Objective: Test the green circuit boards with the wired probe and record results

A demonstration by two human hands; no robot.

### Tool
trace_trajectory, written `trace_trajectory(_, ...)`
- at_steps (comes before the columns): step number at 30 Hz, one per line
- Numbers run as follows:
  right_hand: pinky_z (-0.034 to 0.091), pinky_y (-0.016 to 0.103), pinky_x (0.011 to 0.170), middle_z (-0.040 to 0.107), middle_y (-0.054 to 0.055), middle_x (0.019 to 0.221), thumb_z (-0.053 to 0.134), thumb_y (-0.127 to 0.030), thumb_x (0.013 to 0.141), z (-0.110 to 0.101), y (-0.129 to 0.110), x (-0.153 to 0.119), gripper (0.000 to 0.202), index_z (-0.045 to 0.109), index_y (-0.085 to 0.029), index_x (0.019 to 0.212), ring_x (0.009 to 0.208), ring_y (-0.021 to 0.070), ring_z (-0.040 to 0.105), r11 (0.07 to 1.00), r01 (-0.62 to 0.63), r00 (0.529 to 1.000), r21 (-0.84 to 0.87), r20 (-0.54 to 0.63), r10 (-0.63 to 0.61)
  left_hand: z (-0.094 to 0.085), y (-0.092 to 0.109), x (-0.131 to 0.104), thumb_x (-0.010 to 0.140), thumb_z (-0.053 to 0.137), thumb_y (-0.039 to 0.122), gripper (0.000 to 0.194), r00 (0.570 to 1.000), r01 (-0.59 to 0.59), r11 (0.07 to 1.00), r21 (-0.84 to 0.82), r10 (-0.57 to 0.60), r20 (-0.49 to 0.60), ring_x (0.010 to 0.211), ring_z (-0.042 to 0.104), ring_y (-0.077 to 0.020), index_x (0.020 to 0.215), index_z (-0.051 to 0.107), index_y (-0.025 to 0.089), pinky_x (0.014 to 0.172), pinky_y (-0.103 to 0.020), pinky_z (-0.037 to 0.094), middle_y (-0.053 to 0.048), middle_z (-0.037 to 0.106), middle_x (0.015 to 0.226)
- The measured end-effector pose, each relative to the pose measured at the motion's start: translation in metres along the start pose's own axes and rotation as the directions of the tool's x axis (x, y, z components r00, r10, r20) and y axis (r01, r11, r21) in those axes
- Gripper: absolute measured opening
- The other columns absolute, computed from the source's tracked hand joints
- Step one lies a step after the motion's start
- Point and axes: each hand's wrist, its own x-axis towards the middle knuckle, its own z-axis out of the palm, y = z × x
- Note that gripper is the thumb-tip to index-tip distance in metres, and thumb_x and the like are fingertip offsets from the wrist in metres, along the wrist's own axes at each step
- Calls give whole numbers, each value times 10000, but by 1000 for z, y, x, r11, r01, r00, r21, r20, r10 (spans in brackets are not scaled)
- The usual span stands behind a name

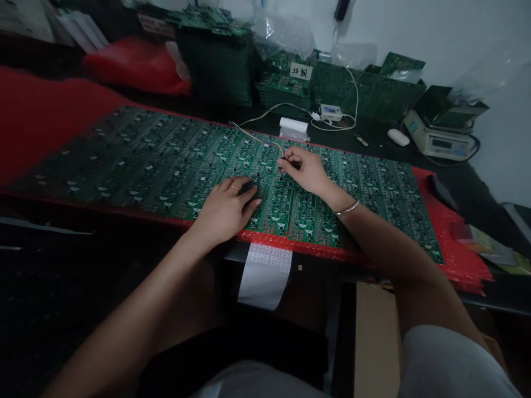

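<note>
Rows of green circuit boards (186, 171) lie flat across the bench in front of me. My left hand (230, 202) rests palm down on them, its fingers bent a little and apart, holding nothing I can see. Just to the right and farther off, my right hand (305, 168) pinches the end of a thin cable (265, 142) against the boards. The plug at the cable's tip is mostly covered by my fingers. From there the cable runs back to a small white box with a display (331, 113).
Red bubble wrap (448, 237) lies under the boards. Behind stand stacked circuit boards (215, 66), a white roll (293, 126), a white computer mouse (398, 137) and a scale (442, 142). A sheet of labels (265, 282) hangs over the front edge near a cardboard box (375, 331).
</note>
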Motion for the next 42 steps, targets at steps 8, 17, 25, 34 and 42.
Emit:
trace_trajectory(8,479,314,778,704,-7,785,682,-410,975,21,-3,6,249,532,-241,871,759,167,669,997,49,998,-62,33,-47,4,-1,-1,1045,470,430,444,1000,11,997,-76,-13,-21,1346,565,-391,1305,733,184,1130,-640,469,-169,626,1454)
trace_trajectory(17,469,316,783,678,-18,764,665,-322,989,19,-3,5,178,554,-241,876,732,160,631,990,71,997,-120,40,-67,3,1,-7,1069,428,436,492,999,20,995,-95,-24,-32,1404,544,-368,1354,693,135,1184,-598,444,-179,613,1490)
trace_trajectory(25,464,310,799,645,-17,786,656,-287,990,19,-2,5,129,583,-243,893,779,161,608,982,91,994,-165,66,-81,5,2,-8,1051,487,395,406,996,62,987,-146,-71,-58,1430,520,-362,1330,696,187,1200,-626,420,-143,621,1486)
trace_trajectory(34,495,320,829,664,-10,810,641,-355,1026,19,6,8,121,593,-250,992,813,171,636,982,71,994,-177,99,-54,-6,82,-62,1008,643,207,52,981,-190,886,-423,185,-52,983,656,-213,1011,693,192,865,-356,568,-71,705,1052)
trace_trajectory(42,512,352,859,680,-2,819,621,-337,1038,19,8,8,112,568,-253,986,818,185,651,986,79,993,-146,101,-65,20,95,-88,1012,618,156,101,988,-152,912,-381,147,-41,969,672,-217,1070,699,173,860,-357,593,-85,707,1056)
